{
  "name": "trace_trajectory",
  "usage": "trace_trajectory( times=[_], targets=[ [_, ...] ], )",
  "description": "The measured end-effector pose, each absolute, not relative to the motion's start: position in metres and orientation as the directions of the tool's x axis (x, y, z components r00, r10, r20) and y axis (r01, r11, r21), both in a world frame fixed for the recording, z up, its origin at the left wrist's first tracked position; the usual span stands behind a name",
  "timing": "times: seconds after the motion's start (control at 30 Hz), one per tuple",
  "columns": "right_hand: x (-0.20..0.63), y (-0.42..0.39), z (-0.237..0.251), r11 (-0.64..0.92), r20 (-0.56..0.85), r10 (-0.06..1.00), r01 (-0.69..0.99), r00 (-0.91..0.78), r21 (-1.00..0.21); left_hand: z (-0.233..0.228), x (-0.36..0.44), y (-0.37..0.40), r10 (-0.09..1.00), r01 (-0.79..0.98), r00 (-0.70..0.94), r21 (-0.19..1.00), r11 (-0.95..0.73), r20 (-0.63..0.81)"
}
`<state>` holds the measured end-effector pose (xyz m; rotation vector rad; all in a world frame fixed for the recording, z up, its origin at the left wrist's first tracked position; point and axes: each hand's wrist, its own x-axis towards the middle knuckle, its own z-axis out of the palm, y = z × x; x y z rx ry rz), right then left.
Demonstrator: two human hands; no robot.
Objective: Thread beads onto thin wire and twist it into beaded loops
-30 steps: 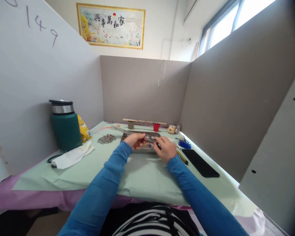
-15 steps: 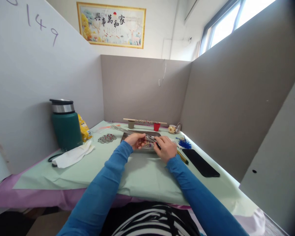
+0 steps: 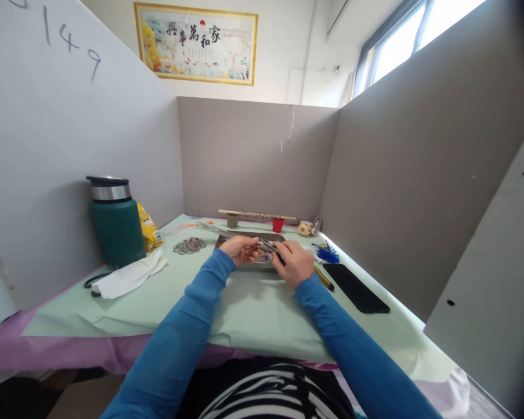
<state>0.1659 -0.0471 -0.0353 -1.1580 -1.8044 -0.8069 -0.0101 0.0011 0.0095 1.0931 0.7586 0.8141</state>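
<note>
My right hand (image 3: 296, 263) is wrapped round a pair of pliers (image 3: 267, 242), whose metal jaws point left toward my other hand. My left hand (image 3: 239, 250) pinches with thumb and forefinger at the tips of the pliers; what is in the pinch is too small to make out. Both hands are over a shallow metal tray (image 3: 255, 267), which holds small coloured beads (image 3: 266, 256). Thin metal wires (image 3: 210, 228) stick out over the tray's back left edge. Left of the tray lies a heap of silvery beadwork with red bits (image 3: 190, 245).
A wooden stick (image 3: 225, 212) strung with beaded pieces rests across a grey-green cup (image 3: 232, 221) and a red cup (image 3: 278, 225). A green bottle (image 3: 117, 233) and white tissue (image 3: 131, 278) are at left. A black phone (image 3: 356, 288), yellow-black handle (image 3: 325, 279) and blue tassel (image 3: 327, 252) lie at right.
The pliers' jaws look slightly shifted at my left fingertips. Both hands keep almost the same place, and the view has moved very little.
</note>
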Motion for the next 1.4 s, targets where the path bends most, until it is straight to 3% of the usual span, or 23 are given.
trace_trajectory(
  times=[0.2,0.63,0.8,1.4],
  targets=[
    [0.1643,-0.047,-0.0357,0.364,0.891,0.393,0.928,-0.229,0.078,0.0095,-0.0089,0.0003,0.877,-0.222,0.466,0.944,0.246,-0.119],
    [0.1628,-0.0448,-0.0376,0.434,0.869,0.478,0.895,-0.128,-0.107,0.0079,-0.007,0.0037,0.922,-0.22,0.363,0.949,0.225,-0.135],
    [0.1634,-0.0428,-0.0388,0.452,0.884,0.463,0.875,-0.068,-0.17,0.0083,-0.0051,0.0021,0.926,-0.207,0.356,0.955,0.21,-0.127],
    [0.1635,-0.0413,-0.0408,0.391,0.883,0.445,0.92,-0.15,-0.041,0.0053,-0.0028,0.0029,0.949,-0.128,0.304,0.983,0.131,-0.087]
  ],
)
